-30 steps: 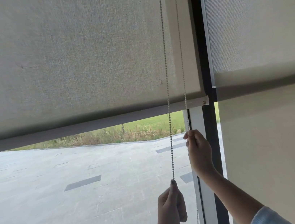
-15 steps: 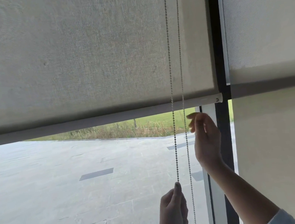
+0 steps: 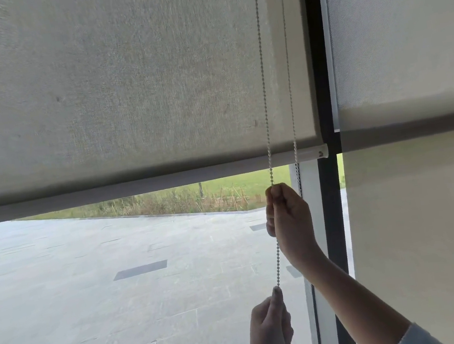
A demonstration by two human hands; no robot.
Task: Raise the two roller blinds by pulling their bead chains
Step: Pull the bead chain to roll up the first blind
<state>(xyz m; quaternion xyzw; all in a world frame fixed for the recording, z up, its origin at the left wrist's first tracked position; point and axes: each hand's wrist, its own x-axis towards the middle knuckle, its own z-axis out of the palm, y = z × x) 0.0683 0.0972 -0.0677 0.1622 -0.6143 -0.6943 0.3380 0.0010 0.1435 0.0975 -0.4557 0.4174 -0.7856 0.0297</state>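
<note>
- The bead chain (image 3: 264, 102) is hanging in two strands in front of the right-hand part of the left roller blind (image 3: 119, 79), running down from the top edge of the view past the blind's bottom bar (image 3: 146, 184).
- The left strand is running straight between the two hands; the right strand is dropping just beside the right hand and passing behind it.
- The right hand (image 3: 291, 221) is gripping the left strand just below the bottom bar, fingers curled tight around it with the chain entering the fist from above.
- The left hand (image 3: 270, 332) is pinching the same strand lower down, thumb pointing upward against the chain and the other fingers folded in.
- The left roller blind is hanging partly raised, its bottom bar sitting above a strip of uncovered glass.
- The right roller blind (image 3: 428, 202) is covering its pane down past the bottom edge of the view, with a darker horizontal band crossing it near the height of the other blind's bar.
- A dark window frame post (image 3: 315, 42) is standing between the two blinds.
- A pale blue sleeve (image 3: 415, 337) is showing on the right forearm at the lower right.
- Through the glass, grey paving (image 3: 91, 293) is lying in the foreground, with grass (image 3: 222, 190) beyond it.
</note>
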